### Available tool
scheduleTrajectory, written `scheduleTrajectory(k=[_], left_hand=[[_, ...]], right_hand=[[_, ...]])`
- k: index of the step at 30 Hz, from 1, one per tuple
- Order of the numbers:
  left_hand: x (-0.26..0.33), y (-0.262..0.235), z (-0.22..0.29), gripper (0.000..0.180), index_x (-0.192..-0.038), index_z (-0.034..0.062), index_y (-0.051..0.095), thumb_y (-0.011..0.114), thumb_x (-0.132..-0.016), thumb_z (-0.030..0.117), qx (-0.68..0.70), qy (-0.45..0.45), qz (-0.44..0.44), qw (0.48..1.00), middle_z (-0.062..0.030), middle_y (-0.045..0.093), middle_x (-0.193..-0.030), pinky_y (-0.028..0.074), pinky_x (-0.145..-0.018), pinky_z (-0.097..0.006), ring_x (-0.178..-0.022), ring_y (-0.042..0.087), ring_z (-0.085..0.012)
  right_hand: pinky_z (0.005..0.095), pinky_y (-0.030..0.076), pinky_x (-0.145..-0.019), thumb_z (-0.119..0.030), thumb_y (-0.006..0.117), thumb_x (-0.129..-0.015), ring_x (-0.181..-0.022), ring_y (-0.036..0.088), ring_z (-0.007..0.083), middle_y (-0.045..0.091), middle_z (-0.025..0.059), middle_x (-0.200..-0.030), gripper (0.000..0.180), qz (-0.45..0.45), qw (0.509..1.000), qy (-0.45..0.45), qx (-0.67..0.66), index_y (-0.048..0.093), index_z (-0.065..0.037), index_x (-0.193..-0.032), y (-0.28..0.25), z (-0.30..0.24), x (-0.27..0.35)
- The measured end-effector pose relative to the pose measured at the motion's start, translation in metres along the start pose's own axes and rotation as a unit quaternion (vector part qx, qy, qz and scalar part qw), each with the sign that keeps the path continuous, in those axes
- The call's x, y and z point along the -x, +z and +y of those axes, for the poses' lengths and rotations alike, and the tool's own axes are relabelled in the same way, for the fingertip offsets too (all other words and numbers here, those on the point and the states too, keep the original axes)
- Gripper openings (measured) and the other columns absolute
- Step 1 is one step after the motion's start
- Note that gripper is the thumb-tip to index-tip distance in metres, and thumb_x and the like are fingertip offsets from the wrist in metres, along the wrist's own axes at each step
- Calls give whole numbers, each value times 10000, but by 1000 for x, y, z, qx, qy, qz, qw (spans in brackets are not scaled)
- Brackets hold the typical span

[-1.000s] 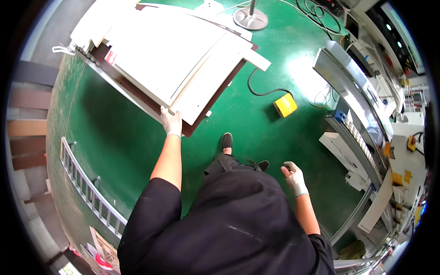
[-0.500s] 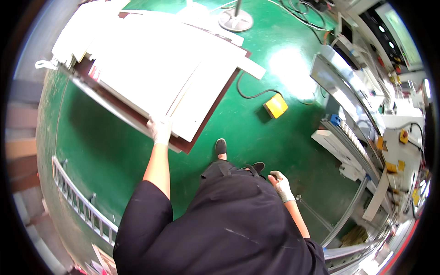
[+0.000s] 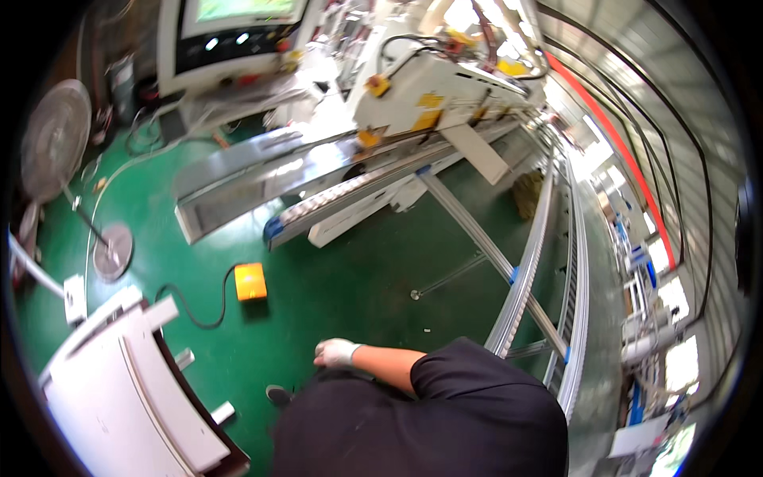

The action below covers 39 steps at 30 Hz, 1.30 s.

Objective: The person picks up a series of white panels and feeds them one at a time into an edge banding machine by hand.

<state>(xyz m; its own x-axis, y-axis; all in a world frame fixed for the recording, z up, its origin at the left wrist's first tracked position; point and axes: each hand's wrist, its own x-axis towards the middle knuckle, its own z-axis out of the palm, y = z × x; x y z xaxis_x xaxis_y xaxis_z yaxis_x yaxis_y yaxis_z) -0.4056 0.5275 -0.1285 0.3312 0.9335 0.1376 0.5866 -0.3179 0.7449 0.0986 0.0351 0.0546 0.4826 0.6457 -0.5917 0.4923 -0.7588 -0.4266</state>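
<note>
My right hand (image 3: 335, 352) wears a pale glove that leaves the fingertips bare. It hangs in front of my dark clothing, above the green floor, touching nothing around it. Its fingers are curled closed, and whatever may be inside them is hidden. My left hand is out of view. At the lower left lies the stack of white panels (image 3: 111, 397), on a dark reddish-brown board. Nearest to my right hand on the floor is a yellow box-shaped foot pedal (image 3: 250, 281) with a black cable.
A long machine (image 3: 405, 95) with a metal infeed rail (image 3: 342, 208) crosses the far side. To the right runs a roller-rail frame (image 3: 528, 274) with a cross strut. A pedestal fan (image 3: 113, 250) and a control cabinet with a screen (image 3: 226, 52) stand at the far left.
My view has swung right, toward the machine and rails. The panel stack has shifted to the lower left, and my left hand, earlier on its near corner, has left the picture.
</note>
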Motion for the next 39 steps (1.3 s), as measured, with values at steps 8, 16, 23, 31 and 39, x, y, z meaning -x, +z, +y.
scheduleTrajectory(k=[8, 16, 23, 31, 39], left_hand=[[52, 57, 119, 349, -896, 5, 634, 597, -870, 351, 22, -83, -237, 968, -287, 641, -847, 507, -773, -515, -836, 628, -440], [164, 68, 285, 393, -1083, -9, 597, 517, -937, 347, 61, 48, -440, 895, -323, 587, -1050, 430, -935, -510, -1025, 557, -446], [125, -15, 183, 377, -1235, -78, 543, 516, -970, 188, -261, -89, -72, 959, -266, 525, -1302, 362, -1067, -453, -1241, 457, -405], [132, -72, 147, 427, -1194, -33, 605, 443, -979, 299, -3, -297, -165, 940, -217, 631, -1189, 444, -984, -381, -1134, 588, -334], [155, 5, 223, 457, -1424, 3, 431, 454, -977, 96, 210, -287, -25, 934, -143, 489, -1440, 331, -1116, -313, -1335, 453, -232]], right_hand=[[416, 500, -864, -373, 578, -901, -993, 635, 342, 682, 173, -1035, 372, 69, 970, -106, -205, 676, -38, -1030, 48, -63, -69], [405, 438, -999, -510, 595, -884, -1181, 567, 357, 582, 242, -1273, 685, -51, 952, -69, -294, 509, 35, -1291, 126, -157, -119], [382, 499, -744, -426, 566, -938, -774, 621, 222, 690, 113, -838, 413, 14, 855, -79, -513, 688, -32, -920, 126, -141, -148], [301, 503, -737, -310, 619, -958, -826, 583, 126, 636, 20, -924, 295, 45, 890, 25, -453, 616, -33, -1059, 39, -29, -98], [312, 486, -686, -386, 610, -927, -777, 587, 150, 627, 29, -879, 349, 89, 879, 124, -451, 645, -48, -1008, -22, 15, -70]])
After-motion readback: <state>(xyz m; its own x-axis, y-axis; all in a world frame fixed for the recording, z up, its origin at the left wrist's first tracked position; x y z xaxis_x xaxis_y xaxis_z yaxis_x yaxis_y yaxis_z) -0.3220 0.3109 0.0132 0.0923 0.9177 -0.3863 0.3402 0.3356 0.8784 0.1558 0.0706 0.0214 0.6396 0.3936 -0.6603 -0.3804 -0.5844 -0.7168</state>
